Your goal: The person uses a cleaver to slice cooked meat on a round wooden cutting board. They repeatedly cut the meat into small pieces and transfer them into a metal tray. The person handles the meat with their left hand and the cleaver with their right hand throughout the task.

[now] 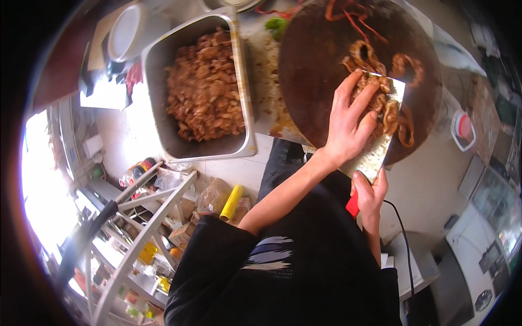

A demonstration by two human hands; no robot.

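Note:
My right hand (pixel 372 194) grips a cleaver by its red handle (pixel 353 204). The broad metal blade (pixel 373 157) lies over the near right part of a round dark chopping board (pixel 310 81). Brown, glossy cooked meat pieces (pixel 390 117), some curled like cut intestine, rest on the blade. My left hand (pixel 350 117) reaches across from the left, fingers apart, and touches the pieces on the blade. More curled brown strips (pixel 409 68) lie on the board beyond and beside it. Fingers partly hide the blade's far end.
Left of the board stands a deep metal pan (pixel 247 108) holding a heap of chopped brown meat (pixel 204 89). Red strings (pixel 353 16) lie at the board's far edge. A white tub (pixel 126 32) is at far left; a metal rack (pixel 141 233) stands lower left.

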